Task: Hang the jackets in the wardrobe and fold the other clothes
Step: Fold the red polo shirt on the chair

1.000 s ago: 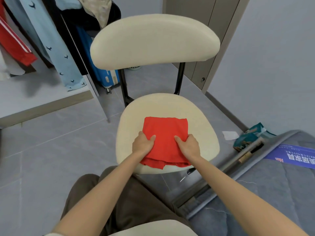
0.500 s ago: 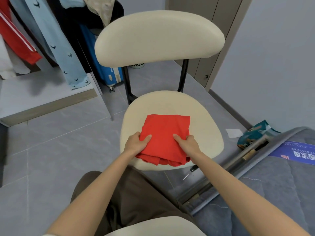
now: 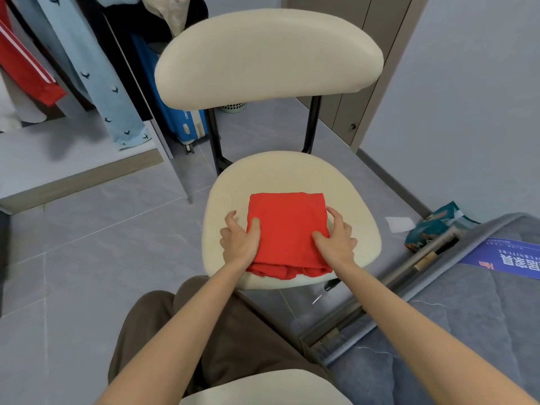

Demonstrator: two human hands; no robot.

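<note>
Your left hand (image 3: pixel 239 241) and right hand (image 3: pixel 336 241) bracket the folded red garment (image 3: pixel 287 229) from either side. Each thumb lies over the top layer and the curled fingers tuck against the side edge, so both hands are closed on the cloth rather than spread flat on it. That hold makes sense, since squeezing a soft bundle from both flanks stops the layers sliding apart and squares up the sides. The garment lies on the seat of the cream chair (image 3: pixel 359 200), toward the near edge. Its loose hems are bunched at the front lip, and its far edge is a clean fold. I judge this piece as good as folded, and your grip suits either a last tidy or a lift. If you lift, mind those near hems, which look likeliest to spill open. To your left the wardrobe (image 3: pixel 73 159) has a red jacket (image 3: pixel 26 68) and a pale blue garment (image 3: pixel 96 71) hanging in it, well apart from the chair.
</note>
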